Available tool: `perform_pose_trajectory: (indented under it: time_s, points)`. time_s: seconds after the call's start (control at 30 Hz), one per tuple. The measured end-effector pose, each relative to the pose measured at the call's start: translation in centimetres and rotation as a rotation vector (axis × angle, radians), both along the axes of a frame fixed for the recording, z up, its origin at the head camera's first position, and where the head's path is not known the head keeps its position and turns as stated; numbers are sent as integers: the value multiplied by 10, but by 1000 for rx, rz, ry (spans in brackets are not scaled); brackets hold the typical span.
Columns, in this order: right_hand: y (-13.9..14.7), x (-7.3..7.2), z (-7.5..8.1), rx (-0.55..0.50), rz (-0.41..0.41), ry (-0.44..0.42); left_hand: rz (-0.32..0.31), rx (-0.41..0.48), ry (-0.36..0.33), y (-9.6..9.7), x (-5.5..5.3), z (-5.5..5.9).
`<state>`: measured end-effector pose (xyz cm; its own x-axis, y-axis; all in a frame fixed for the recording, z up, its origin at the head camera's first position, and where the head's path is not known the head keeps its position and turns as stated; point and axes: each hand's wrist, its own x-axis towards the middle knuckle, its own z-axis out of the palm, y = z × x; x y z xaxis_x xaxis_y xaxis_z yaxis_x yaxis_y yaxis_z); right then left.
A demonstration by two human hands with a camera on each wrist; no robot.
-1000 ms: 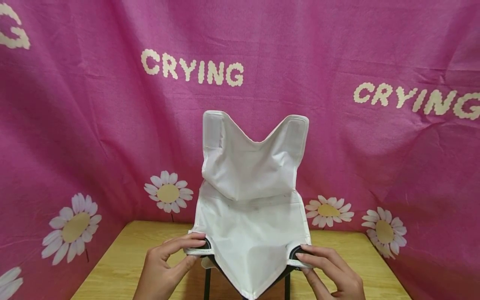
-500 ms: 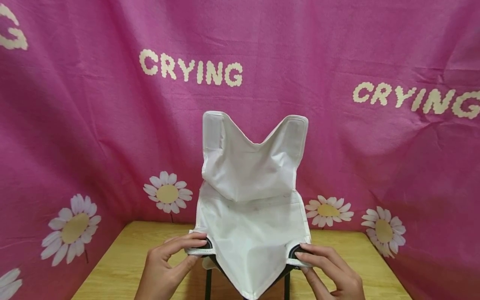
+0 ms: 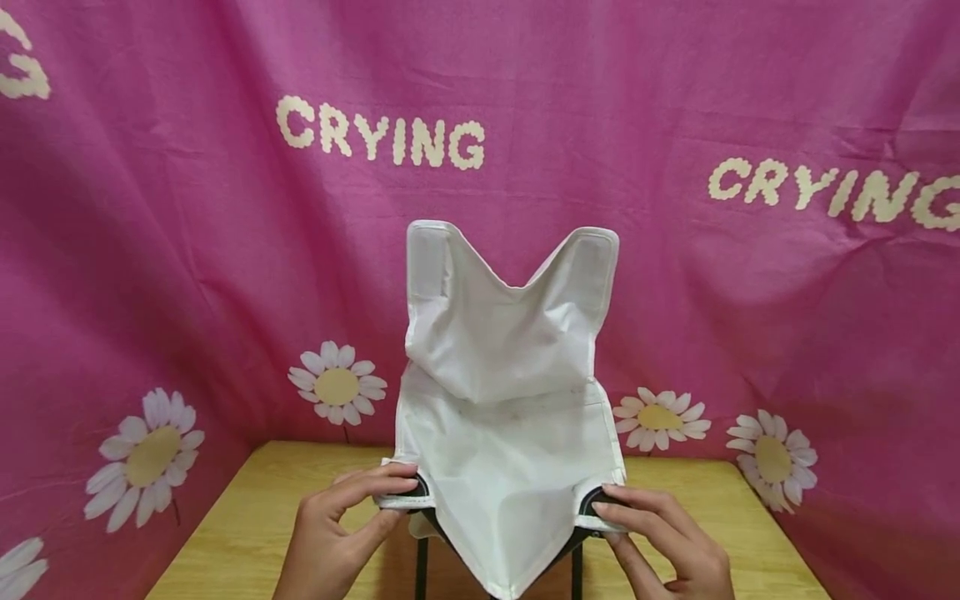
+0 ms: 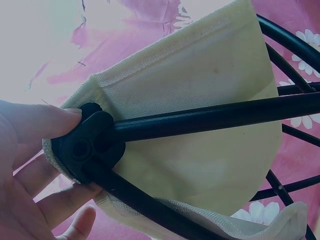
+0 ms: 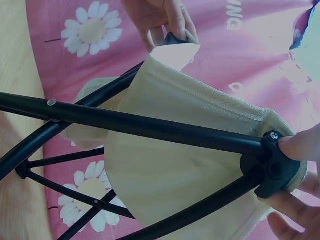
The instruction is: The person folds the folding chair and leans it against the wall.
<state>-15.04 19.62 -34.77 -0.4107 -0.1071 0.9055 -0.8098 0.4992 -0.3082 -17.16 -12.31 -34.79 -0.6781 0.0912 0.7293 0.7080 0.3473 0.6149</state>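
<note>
A small folding chair with a white fabric seat (image 3: 510, 442) stands at the table's front, its backrest (image 3: 510, 342) rising to two peaks. Its crossed black tubes (image 5: 130, 122) show below the cloth. My left hand (image 3: 337, 533) pinches the seat's left front corner, thumb below and fingers on top. In the left wrist view the thumb lies on a black plastic joint (image 4: 90, 142) tucked in the fabric corner. On the other side my right hand (image 3: 671, 542) grips the right front corner the same way, around a matching black joint (image 5: 270, 172) with a screw.
A light wooden table (image 3: 240, 517) lies under the chair. Pink cloth (image 3: 540, 108) with daisies and the word CRYING hangs behind and along both sides, close to the table's edges.
</note>
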Motion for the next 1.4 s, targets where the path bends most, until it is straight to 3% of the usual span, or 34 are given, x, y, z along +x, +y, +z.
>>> perform_pose_trajectory:
  time_s: [0.43,0.7,0.87,1.1,1.27,1.4]
  points:
    - [4,-1,-4,9,-16,-40,37,27,-71,6,4,3]
    - [10,-5,2,13,5,-55,-38,37,-36,7,-3,3]
    - [8,-5,-1,0,26,-73,-40,36,-23,6,-5,3]
    - [8,-4,-2,-6,30,-53,-55,15,-79,4,-6,5]
    - [7,-11,4,-11,73,-38,-58,31,-49,4,-9,8]
    - [6,-10,5,-18,93,-33,-71,39,-56,4,-6,7]
